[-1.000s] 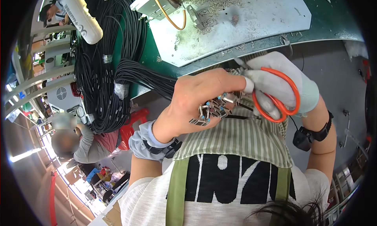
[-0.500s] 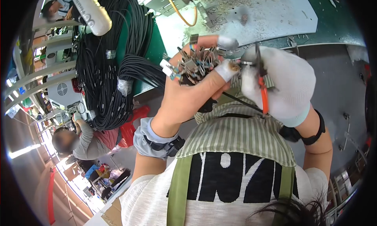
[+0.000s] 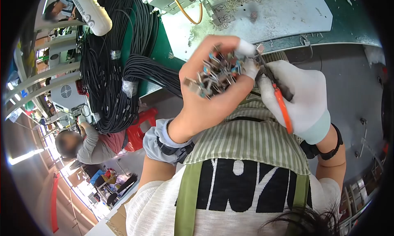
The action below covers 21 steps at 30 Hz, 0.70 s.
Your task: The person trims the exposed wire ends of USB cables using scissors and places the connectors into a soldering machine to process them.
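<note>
My left hand, with white covers on its thumb and a fingertip, is closed round a bunch of cable ends with metal connectors. Its thumb and finger pinch together at the right of the bunch. In a white glove, my right hand is wrapped round orange-handled pliers or cutters. The dark jaws point up and left, close beside my left fingertips; whether they touch a connector I cannot tell. Black cables run from the left toward my left hand.
A pale board strewn with small metal bits lies on the green table. A machine with a yellow tube stands behind. Large black cable coils hang at the left. Beyond them sits a person near a red stool.
From being held low with looped handles visible, the orange tool has turned upright beside my left fingertips. My left hand has rolled, showing the connectors on top. The seated person has shifted slightly.
</note>
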Each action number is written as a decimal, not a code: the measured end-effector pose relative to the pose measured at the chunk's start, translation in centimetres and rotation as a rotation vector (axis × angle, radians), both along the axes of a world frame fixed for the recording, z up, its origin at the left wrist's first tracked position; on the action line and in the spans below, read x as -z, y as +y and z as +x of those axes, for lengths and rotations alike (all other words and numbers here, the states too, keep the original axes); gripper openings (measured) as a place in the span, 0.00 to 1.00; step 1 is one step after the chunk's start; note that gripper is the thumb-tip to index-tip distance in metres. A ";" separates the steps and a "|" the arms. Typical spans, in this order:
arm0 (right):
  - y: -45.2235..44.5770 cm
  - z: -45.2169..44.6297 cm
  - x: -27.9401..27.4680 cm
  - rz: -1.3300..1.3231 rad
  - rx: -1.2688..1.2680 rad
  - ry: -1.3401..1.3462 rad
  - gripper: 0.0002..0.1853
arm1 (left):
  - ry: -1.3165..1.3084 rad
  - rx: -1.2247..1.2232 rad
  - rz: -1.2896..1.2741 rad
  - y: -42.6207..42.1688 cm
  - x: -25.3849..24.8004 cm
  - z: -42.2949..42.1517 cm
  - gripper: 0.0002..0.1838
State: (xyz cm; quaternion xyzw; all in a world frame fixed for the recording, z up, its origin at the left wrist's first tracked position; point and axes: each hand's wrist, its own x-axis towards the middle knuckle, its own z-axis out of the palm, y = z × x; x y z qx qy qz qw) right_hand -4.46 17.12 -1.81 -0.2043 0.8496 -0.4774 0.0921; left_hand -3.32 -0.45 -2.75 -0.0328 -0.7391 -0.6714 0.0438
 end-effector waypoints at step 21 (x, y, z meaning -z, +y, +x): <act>-1.4 -0.4 1.7 0.114 0.087 0.351 0.06 | -0.132 0.002 0.026 -0.9 1.2 0.1 0.15</act>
